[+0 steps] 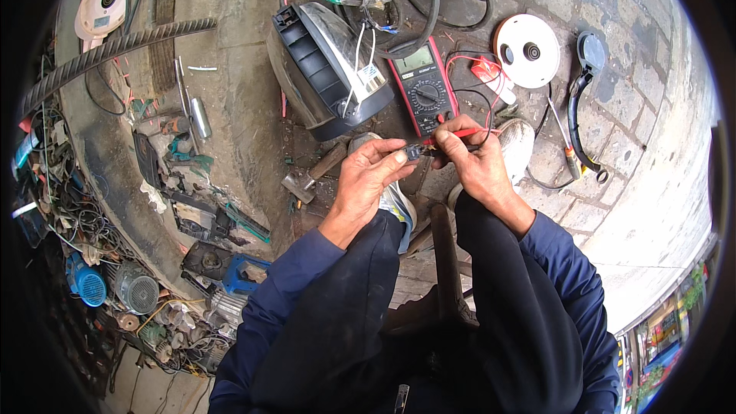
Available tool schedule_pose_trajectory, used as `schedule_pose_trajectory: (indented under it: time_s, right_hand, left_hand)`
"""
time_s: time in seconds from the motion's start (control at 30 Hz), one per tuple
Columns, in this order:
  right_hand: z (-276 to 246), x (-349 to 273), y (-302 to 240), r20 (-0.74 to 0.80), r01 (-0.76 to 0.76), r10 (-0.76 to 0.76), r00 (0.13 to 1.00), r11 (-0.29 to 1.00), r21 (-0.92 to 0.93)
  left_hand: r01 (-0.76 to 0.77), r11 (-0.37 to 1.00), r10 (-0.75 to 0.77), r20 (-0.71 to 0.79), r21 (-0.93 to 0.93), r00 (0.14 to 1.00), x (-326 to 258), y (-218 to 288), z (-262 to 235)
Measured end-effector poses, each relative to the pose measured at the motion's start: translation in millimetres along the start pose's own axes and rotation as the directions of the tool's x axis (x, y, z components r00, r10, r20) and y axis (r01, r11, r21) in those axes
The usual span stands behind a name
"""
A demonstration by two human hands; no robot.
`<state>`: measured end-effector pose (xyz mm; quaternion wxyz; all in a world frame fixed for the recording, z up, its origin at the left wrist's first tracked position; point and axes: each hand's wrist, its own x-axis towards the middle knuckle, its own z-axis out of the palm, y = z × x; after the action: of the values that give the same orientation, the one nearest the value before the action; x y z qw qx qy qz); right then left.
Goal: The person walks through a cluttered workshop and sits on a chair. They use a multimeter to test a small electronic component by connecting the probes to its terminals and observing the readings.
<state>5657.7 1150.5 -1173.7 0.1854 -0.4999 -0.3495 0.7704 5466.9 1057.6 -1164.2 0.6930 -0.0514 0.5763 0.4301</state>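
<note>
Just below the red-edged multimeter [423, 90], the left hand [373, 178] is holding a small dark part [415, 152] in a narrow grip of thumb and finger; below the multimeter's lower right corner, the right hand [479, 159] is pinching a red probe [460, 133] in an equally narrow grip; the part is lying between both grips, right of the left one, its long axis seemingly running crosswise below the multimeter; both hands are sitting close to it, though whether the probe's tip is touching cannot be told; left of the multimeter, a curved housing [330, 69] is crowding its edge; to its right, a white disc [529, 37] is lying flat; farther right of it, paving [625, 134] is offering wider room.
</note>
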Motion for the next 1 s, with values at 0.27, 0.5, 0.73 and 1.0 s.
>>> schedule_pose_trajectory:
  time_s: [0.27,0.5,0.73,1.0]
  right_hand:
    - [-2.4,-0.2,-0.1,0.015,-0.025,0.025,1.0,1.0,-0.018]
    - [-7.5,0.3,-2.0,0.081,-0.009,0.016,0.997,0.997,-0.082]
    - [-10.7,3.3,-1.7,0.057,-0.087,0.089,0.994,0.995,-0.046]
    - [-9.7,4.5,-1.0,0.036,-0.112,0.112,0.993,0.994,0.014]
  left_hand:
    - [0.01,1.0,-0.01,-0.004,0.008,1.0,1.0,-2.3,-1.3]
    - [0.055,0.998,-0.055,-0.002,-0.005,0.998,0.4,-1.2,-4.9]
    - [0.126,0.991,-0.125,0.019,-0.034,0.992,1.3,1.5,-8.9]
    - [0.118,0.992,-0.118,0.007,-0.032,0.993,-0.7,3.5,-7.3]
